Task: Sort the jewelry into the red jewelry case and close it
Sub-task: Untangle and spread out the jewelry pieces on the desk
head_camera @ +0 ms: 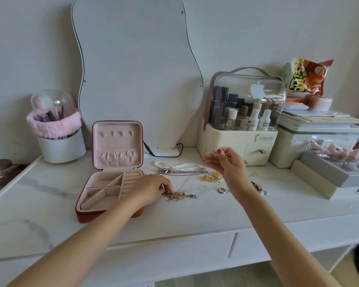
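Observation:
The red jewelry case (85, 212) lies open on the white table, its pink lid upright and its compartments bare. Right of it my left hand (151, 188) rests on the table, fingertips pinching into a tangle of thin chains and earrings (179, 196). My right hand (226, 162) is raised above the table, fingers pinched on a small piece that I cannot make out. A pearl necklace (184, 166) and a silver chain (180, 172) lie behind. Gold earrings (212, 176), a ring (221, 190) and a beaded piece (259, 188) lie near my right wrist.
A wavy mirror (137, 69) leans on the wall with its cable (164, 151) behind the case. A brush holder (58, 139) stands at the left, a cosmetics organizer (240, 141) and stacked boxes (319, 141) at the right. A grey box (340, 172) sits near the right edge.

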